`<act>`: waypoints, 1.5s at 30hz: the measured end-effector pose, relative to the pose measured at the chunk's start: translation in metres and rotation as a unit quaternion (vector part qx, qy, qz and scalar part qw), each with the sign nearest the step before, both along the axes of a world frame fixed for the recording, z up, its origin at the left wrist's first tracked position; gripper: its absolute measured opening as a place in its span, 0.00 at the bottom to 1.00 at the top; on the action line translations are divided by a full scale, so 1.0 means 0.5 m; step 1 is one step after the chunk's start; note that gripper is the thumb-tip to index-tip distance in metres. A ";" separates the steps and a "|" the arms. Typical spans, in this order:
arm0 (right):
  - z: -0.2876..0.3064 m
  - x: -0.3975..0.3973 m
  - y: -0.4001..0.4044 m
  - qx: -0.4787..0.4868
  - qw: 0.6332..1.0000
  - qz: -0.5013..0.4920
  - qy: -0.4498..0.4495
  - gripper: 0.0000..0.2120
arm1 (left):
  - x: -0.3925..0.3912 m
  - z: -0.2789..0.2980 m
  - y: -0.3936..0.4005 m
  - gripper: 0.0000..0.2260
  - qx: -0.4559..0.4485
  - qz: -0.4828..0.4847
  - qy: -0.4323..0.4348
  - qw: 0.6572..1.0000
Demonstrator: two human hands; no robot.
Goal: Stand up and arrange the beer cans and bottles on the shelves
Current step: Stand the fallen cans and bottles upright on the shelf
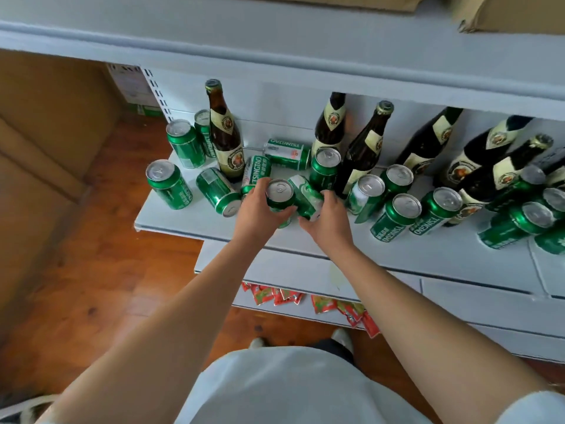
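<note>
While both arms reach over the front edge of the shelf (275,240), the left hand (260,206) grips an upright can (279,195), fingers curled round its side, probably to hold it steady on its base. The right hand (328,215) closes on a tipped can (305,195) lying just beside it, fingers wrapped under its body, likely to lift it upright next to the first.

More cans lie on their sides toward the left end: one near the front (218,191), one with its name showing (256,171), and one at the back (287,154). A lone can (168,183) stands at the left front corner. Brown bottles stand along the back, the left bottle (224,133) among fallen cans, others leaning toward the right end, where standing cans crowd the front. Judging by the mix, the sorting is only partly done.

The shelf is pale painted metal with an upper shelf (275,41) overhanging it, carrying cardboard (504,13). Red packets (336,307) lie on a lower level. Below is a reddish wood floor (91,270), and a large carton (46,133) stands to the left.
</note>
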State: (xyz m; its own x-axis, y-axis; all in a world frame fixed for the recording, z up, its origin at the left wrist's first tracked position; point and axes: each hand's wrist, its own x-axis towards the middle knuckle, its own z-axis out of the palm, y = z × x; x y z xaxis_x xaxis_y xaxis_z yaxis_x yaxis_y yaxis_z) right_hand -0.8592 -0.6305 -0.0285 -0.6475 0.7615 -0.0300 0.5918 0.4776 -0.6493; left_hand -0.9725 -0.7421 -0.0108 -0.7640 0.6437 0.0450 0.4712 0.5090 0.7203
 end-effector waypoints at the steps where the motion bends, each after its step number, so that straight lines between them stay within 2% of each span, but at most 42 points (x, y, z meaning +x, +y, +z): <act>1: 0.012 0.006 -0.004 0.026 1.000 0.000 0.001 0.31 | -0.003 0.001 -0.001 0.29 0.001 -0.007 -0.004 1.000; 6: 0.078 0.030 0.015 0.196 0.976 0.063 -0.068 0.27 | 0.003 0.001 0.007 0.30 0.017 -0.005 -0.060 0.998; 12: 0.128 0.040 0.073 0.290 0.925 0.147 -0.197 0.25 | 0.039 -0.013 0.018 0.28 0.030 -0.055 -0.081 0.995; 16: 0.148 0.044 0.098 0.337 0.904 0.152 -0.214 0.16 | 0.048 -0.013 0.026 0.31 0.021 -0.078 -0.090 0.993; 19: 0.152 0.044 0.098 0.304 0.914 0.147 -0.222 0.13 | 0.057 -0.012 0.041 0.33 0.011 -0.088 -0.088 0.992; 21: 0.154 0.044 0.095 0.305 0.916 0.141 -0.219 0.16 | 0.058 -0.011 0.046 0.35 0.001 -0.082 -0.097 0.992; 23: 0.163 0.037 0.084 0.298 0.930 0.124 -0.176 0.21 | 0.054 -0.009 0.039 0.37 -0.017 -0.085 -0.100 0.991; 25: 0.177 0.020 0.059 0.302 0.942 0.109 -0.094 0.22 | 0.042 -0.007 0.015 0.37 -0.035 -0.085 -0.072 0.993; 27: 0.186 -0.012 0.023 0.307 0.945 0.112 -0.013 0.20 | 0.017 -0.007 -0.022 0.32 -0.021 -0.037 -0.019 0.999; 30: 0.179 -0.071 -0.031 0.280 0.949 0.142 0.034 0.18 | -0.035 -0.015 -0.089 0.26 0.017 0.104 0.019 0.994; 33: 0.143 -0.128 -0.075 0.191 0.966 0.173 0.004 0.20 | -0.079 -0.025 -0.142 0.27 -0.021 0.167 0.012 0.986; 35: 0.108 -0.164 -0.090 0.163 0.970 0.172 -0.048 0.25 | -0.097 -0.032 -0.161 0.31 -0.070 0.138 0.019 0.988; 40: 0.038 -0.232 -0.087 0.147 0.949 0.192 -0.203 0.39 | -0.125 -0.027 -0.161 0.40 -0.210 0.022 0.075 0.974; 42: 0.023 -0.250 -0.079 0.112 0.954 0.178 -0.215 0.40 | -0.135 -0.021 -0.155 0.41 -0.254 -0.015 0.098 0.962; 45: 0.007 -0.266 -0.077 0.056 0.971 0.156 -0.170 0.41 | -0.149 -0.026 -0.149 0.41 -0.275 -0.055 0.142 0.949</act>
